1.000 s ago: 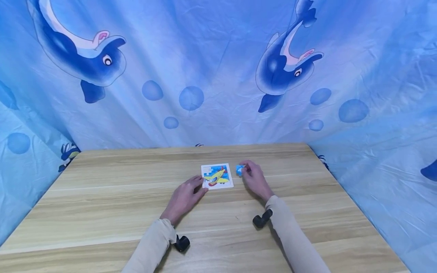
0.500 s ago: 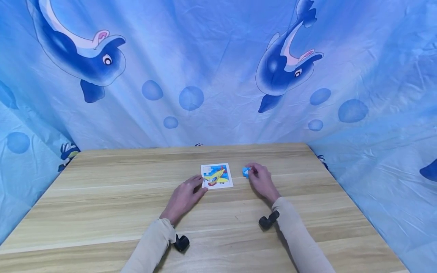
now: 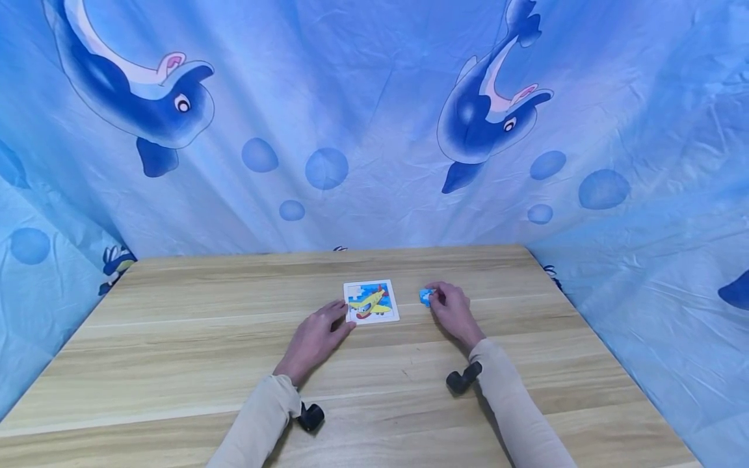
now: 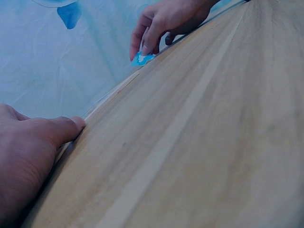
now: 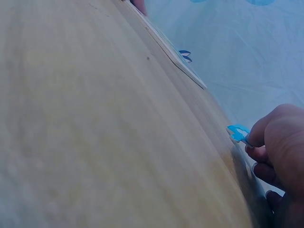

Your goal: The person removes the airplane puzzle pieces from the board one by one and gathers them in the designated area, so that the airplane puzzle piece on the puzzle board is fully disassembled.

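Note:
A small square jigsaw puzzle [image 3: 371, 301] in a white-edged tray lies on the table in the head view. Its picture is a yellow plane on blue, with a pale gap at the upper left. My left hand [image 3: 315, 338] rests at its lower left corner, thumb and fingers touching the edge. To the right, my right hand [image 3: 453, 312] pinches a blue and white puzzle piece [image 3: 425, 296] between thumb and fingers. In the right wrist view the puzzle piece [image 5: 238, 133] is tilted and partly covered by the thumb. Left fingers beyond the thumb [image 4: 66, 129] are hidden in the left wrist view.
The wooden table [image 3: 175, 351] spans the space under both arms. A blue curtain [image 3: 374, 130] with dolphins and bubbles hangs along its back and sides. Black wrist cameras [image 3: 311, 417] are worn on both beige sleeves.
My right hand has shifted right and slightly toward me, away from the puzzle, with the puzzle piece in its fingers. The left hand and the puzzle have stayed in place.

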### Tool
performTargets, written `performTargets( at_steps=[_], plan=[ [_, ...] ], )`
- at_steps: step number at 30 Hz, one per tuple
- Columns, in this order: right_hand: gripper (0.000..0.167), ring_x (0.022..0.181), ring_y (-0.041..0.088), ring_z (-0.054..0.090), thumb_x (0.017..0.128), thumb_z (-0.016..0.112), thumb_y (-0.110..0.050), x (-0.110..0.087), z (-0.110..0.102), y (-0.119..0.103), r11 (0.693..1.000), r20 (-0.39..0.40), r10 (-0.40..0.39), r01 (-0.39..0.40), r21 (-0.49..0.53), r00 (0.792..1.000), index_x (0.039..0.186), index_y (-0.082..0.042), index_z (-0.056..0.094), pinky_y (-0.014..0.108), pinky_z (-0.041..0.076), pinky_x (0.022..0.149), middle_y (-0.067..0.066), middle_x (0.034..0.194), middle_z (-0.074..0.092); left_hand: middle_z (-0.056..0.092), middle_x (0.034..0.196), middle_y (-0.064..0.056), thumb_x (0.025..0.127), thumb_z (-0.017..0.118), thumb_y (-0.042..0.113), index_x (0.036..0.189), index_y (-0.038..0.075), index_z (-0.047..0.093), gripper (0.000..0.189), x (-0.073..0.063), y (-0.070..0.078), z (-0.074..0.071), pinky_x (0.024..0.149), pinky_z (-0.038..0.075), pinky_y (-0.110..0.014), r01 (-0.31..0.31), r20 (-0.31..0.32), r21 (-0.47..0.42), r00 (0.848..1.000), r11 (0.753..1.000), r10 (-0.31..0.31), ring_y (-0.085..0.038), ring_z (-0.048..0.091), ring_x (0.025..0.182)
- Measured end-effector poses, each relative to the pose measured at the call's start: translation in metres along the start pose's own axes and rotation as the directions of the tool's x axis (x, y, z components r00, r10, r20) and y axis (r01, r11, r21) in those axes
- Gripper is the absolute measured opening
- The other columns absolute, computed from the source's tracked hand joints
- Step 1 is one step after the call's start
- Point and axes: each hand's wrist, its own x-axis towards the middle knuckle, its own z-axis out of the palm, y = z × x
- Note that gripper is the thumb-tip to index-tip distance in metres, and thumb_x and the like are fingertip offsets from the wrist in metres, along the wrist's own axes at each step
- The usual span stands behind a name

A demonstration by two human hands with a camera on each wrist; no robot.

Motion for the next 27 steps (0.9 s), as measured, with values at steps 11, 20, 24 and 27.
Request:
performTargets(
  at_steps=[11, 20, 24, 27],
  plan=[
    [0.025, 0.084, 0.025, 0.054, 0.087, 0.061, -0.003, 0.0026, -0.0001, -0.0011, 0.998, 0.038, 0.007, -0.004, -0.068, 0.999, 0.110, -0.002, 0.069, 0.043, 0.041, 0.079, 0.006, 0.083, 0.062, 0.055, 0.137, -0.011, 0.092, 0.064, 0.040, 0.128, 0.008, 0.062, 0.049, -0.0008, -0.0012, 0.0002, 0.103, 0.043, -0.047, -0.001, -0.006, -0.001, 1.000, 1.000, 0.001, -0.029, 0.050, 0.127],
    [0.026, 0.085, 0.026, 0.049, 0.088, 0.060, -0.003, 0.0058, -0.0032, -0.0030, 0.995, 0.100, 0.014, -0.004, -0.096, 0.995, 0.112, 0.000, 0.068, 0.037, 0.041, 0.075, 0.006, 0.084, 0.060, 0.055, 0.137, -0.011, 0.092, 0.065, 0.039, 0.128, 0.008, 0.063, 0.048, -0.0008, -0.0016, 0.0010, 0.103, 0.043, -0.047, -0.008, -0.009, 0.001, 1.000, 1.000, 0.008, -0.029, 0.051, 0.127],
    [0.023, 0.085, 0.026, 0.047, 0.088, 0.061, -0.005, 0.0060, -0.0035, -0.0026, 0.992, 0.098, 0.006, 0.007, -0.129, 0.995, 0.109, -0.002, 0.069, 0.036, 0.038, 0.074, 0.007, 0.085, 0.059, 0.055, 0.137, -0.010, 0.092, 0.065, 0.040, 0.128, 0.008, 0.063, 0.048, -0.0011, -0.0004, 0.0006, 0.104, 0.042, -0.046, -0.006, -0.008, -0.002, 1.000, 1.000, 0.006, -0.028, 0.051, 0.127],
    [0.019, 0.086, 0.026, 0.045, 0.087, 0.063, -0.006, 0.0056, -0.0030, -0.0022, 0.988, 0.095, 0.004, 0.011, -0.155, 0.995, 0.105, -0.004, 0.069, 0.035, 0.036, 0.074, 0.006, 0.087, 0.057, 0.055, 0.137, -0.010, 0.092, 0.064, 0.040, 0.128, 0.008, 0.063, 0.049, -0.0012, 0.0004, 0.0002, 0.104, 0.042, -0.046, -0.002, -0.008, -0.004, 1.000, 1.000, 0.002, -0.028, 0.050, 0.128]
  ],
)
